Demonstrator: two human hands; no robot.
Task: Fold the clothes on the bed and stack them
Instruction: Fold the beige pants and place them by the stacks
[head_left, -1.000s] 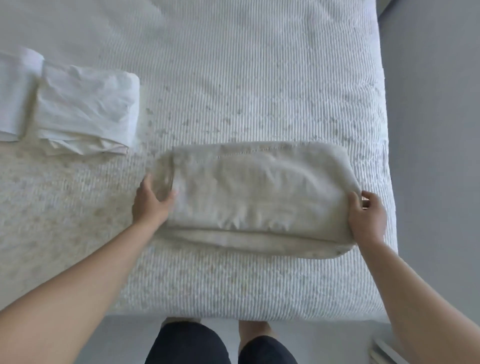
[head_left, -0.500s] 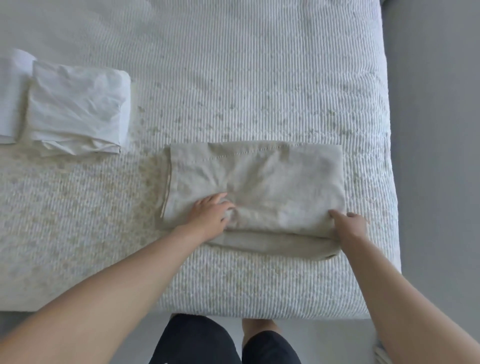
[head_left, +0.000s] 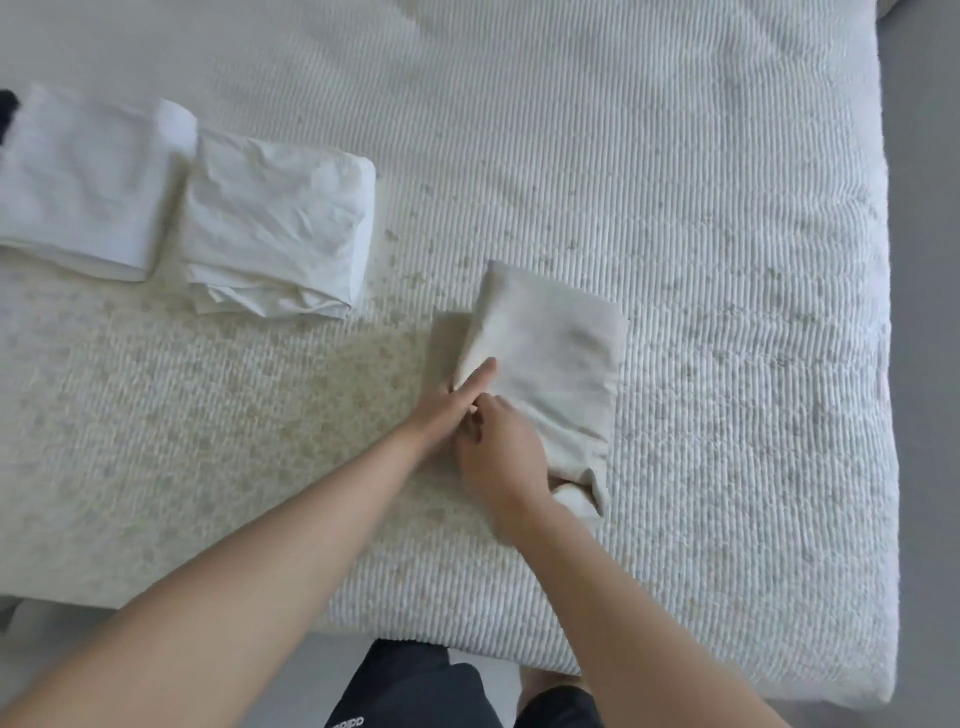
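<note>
Clothes (head_left: 545, 364) unlabelled; shorts (head_left: 405, 691) "adidas"

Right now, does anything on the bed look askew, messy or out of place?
Slightly. The beige garment under both hands lies tilted, and a loose bit of it sticks out at its near corner. The crumpled white folded piece shows ragged layers at its near edge. Nothing is spilled or damaged.
</note>
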